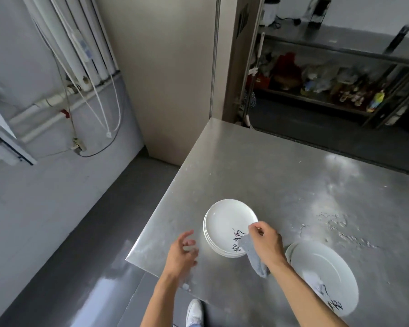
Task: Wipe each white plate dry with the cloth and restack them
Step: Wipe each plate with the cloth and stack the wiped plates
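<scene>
Near-left corner of the table: a stack of white plates (224,220) sits on the steel table (281,166), close to its left edge and a little back from the corner.
Right hand: the right hand (266,241) hangs over the stack's near-right rim with its fingers curled, pinching a grey cloth (254,258).
Cloth: it hangs from that pinch, lying over the rim of the top plate and trailing down towards the near edge.
Left hand: the left hand (181,251) hovers above the table's left edge, just beside the stack. Its fingers are loosely spread and it holds nothing.
Separate plate: another white plate (321,270) lies by the near edge, to the right of the right forearm and apart from the stack. I cannot tell whether more plates lie under it.
Room on the surface: a wide stretch of steel runs from the stack to the far edge and the right side, with water beads (335,225) and dull smears on it.
Room around: dark floor (80,244) runs along the left edge, and a white shoe (194,312) stands at the near edge below the corner.
Writing: dark brush-like characters mark the top plate of the stack and the separate plate. The hand and forearm partly cover them, and I cannot read them.
Beyond the far edge: a metal shelf rack (340,55) holds blurred, coloured items.
</scene>
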### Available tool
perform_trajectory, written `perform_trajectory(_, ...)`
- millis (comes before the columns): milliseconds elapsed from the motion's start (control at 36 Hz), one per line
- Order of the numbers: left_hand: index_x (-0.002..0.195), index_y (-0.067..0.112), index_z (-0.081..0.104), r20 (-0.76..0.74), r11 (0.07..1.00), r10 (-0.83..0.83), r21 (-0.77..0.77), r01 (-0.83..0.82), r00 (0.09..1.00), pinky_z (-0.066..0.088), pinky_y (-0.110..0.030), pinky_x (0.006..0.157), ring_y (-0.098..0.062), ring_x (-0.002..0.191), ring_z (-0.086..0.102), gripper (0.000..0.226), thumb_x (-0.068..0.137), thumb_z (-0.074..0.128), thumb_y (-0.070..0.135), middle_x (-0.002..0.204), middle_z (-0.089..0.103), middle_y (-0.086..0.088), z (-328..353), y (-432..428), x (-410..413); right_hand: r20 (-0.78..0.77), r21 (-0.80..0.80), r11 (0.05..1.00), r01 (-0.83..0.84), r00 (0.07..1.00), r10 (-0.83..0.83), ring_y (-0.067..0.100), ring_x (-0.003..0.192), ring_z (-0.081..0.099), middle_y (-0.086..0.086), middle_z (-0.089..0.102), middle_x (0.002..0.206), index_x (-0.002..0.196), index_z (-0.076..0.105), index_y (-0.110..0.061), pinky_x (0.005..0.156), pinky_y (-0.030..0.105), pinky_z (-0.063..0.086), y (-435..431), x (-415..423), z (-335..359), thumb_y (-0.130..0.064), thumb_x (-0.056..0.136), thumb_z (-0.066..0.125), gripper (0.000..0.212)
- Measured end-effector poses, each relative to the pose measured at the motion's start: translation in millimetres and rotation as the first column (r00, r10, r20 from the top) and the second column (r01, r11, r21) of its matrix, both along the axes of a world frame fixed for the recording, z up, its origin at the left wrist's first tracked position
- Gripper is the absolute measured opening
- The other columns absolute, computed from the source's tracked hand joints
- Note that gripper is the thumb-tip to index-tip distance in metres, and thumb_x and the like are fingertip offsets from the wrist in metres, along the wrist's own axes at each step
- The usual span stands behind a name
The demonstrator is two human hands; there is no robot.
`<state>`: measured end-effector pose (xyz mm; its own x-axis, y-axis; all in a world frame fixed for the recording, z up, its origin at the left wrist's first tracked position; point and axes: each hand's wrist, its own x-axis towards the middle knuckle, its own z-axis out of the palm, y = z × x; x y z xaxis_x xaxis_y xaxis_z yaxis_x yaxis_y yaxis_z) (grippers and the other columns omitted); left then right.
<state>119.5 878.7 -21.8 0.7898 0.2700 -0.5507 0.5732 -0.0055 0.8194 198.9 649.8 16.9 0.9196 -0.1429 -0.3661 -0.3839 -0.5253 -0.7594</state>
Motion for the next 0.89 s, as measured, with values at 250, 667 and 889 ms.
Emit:
perform_trajectory(250,0.140,0.011,0.062,-0.035,0.994,-0.105,-0.001,0.105,0.994,0.058,-0.025,0.069,-0.019,0.086,0.063,0.039,0.102,0.053,0.004,0.098,0.064,-0.001,-1,-17,31,-0.013,-0.045,0.999,-0.001,1.000,0.000,0.016,0.099,0.059,0.000,0.055,0.115,0.119,0.060,-0.027,0.082,0.026,0.046,0,13,-8,-0.018,0.086,0.068,0.035)
perform_trajectory(667,0.128,0.011,0.070,-0.083,0.997,0.019,-0.073,-0.026,0.996,0.059,-0.026,0.072,-0.017,0.089,0.069,0.030,0.101,0.056,0.008,0.100,0.074,-0.007,-10,-14,53,-0.105,-0.093,0.995,-0.037,0.994,0.028,0.018,0.101,0.058,0.006,0.068,0.121,0.130,0.065,-0.016,0.086,0.021,0.043,0,27,-22,-0.005,0.088,0.058,0.044)
perform_trajectory(889,0.117,0.008,0.074,-0.102,0.951,0.059,-0.297,-0.087,0.993,0.055,-0.029,0.082,-0.016,0.095,0.069,0.026,0.095,0.062,0.000,0.102,0.076,-0.006,-6,-10,54,-0.139,-0.125,0.987,-0.101,0.987,0.084,0.017,0.095,0.056,0.004,0.067,0.117,0.132,0.063,-0.015,0.081,0.020,0.040,-4,33,-27,-0.008,0.090,0.058,0.042)
